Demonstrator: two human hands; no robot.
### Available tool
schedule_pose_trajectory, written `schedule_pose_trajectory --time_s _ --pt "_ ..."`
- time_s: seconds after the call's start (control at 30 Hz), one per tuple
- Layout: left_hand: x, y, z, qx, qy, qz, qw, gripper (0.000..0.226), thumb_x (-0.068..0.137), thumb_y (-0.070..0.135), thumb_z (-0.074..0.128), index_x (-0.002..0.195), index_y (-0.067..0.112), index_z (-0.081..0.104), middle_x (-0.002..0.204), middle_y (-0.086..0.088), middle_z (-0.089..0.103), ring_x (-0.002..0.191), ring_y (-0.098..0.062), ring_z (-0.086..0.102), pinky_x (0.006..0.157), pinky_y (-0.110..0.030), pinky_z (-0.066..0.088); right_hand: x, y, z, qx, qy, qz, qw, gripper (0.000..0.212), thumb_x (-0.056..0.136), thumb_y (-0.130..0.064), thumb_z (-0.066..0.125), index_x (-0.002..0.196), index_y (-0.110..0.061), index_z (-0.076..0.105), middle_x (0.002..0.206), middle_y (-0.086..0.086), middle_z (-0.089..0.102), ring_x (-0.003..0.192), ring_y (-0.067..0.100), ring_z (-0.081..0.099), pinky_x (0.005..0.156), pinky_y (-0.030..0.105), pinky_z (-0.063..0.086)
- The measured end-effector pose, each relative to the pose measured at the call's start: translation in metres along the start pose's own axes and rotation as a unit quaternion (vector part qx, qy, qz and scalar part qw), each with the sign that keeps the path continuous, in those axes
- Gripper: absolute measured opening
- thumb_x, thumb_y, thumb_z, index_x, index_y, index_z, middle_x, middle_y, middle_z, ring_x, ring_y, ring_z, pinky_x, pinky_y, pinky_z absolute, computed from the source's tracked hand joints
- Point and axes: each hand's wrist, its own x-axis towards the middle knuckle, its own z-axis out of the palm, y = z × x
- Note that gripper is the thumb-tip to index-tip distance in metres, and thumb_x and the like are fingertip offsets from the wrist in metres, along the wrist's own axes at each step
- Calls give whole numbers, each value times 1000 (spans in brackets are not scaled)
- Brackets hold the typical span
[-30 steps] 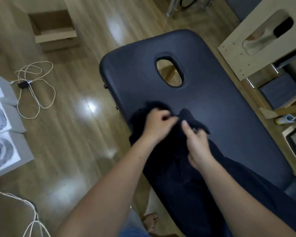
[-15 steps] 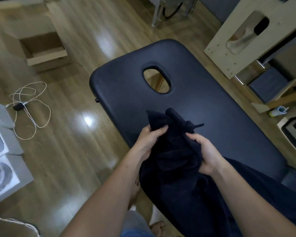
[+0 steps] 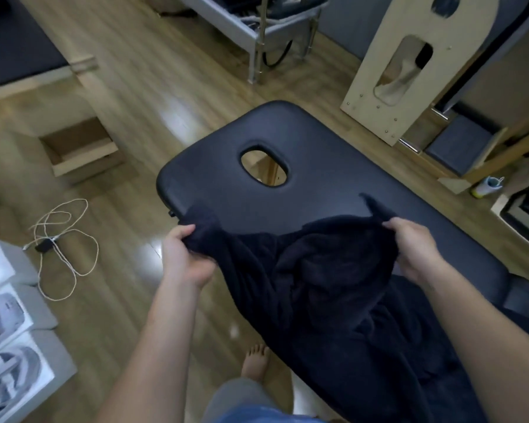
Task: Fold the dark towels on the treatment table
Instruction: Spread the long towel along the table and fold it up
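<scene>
While the dark, plush terry towel (image 3: pixel 318 285) sags bunched over the near part of the black padded treatment table (image 3: pixel 333 129), we hold its upper edge spread. Our left hand (image 3: pixel 184 257) grips one corner just off the table's left edge, and our right hand (image 3: pixel 416 248) pinches the other above the table's middle. We judge this the opening-out step, with no fold made yet. Next we must draw the edge taut and lay the towel flat on the table, short of its oval face hole (image 3: pixel 264 165). Left of the table, a loose white cable (image 3: pixel 64 248) lies on the floor.
</scene>
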Motion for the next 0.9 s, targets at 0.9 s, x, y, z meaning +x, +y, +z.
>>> schedule_pose_trajectory --time_s 0.9 --pt "-185 -153 -51 586 -351 -148 715 33 104 28 48 106 9 75 104 -9 77 100 -20 72 92 -39 55 -273 197 4 -217 205 -299 906 40 80 -14 66 120 -16 63 121 -5 61 114 12 58 97 25 46"
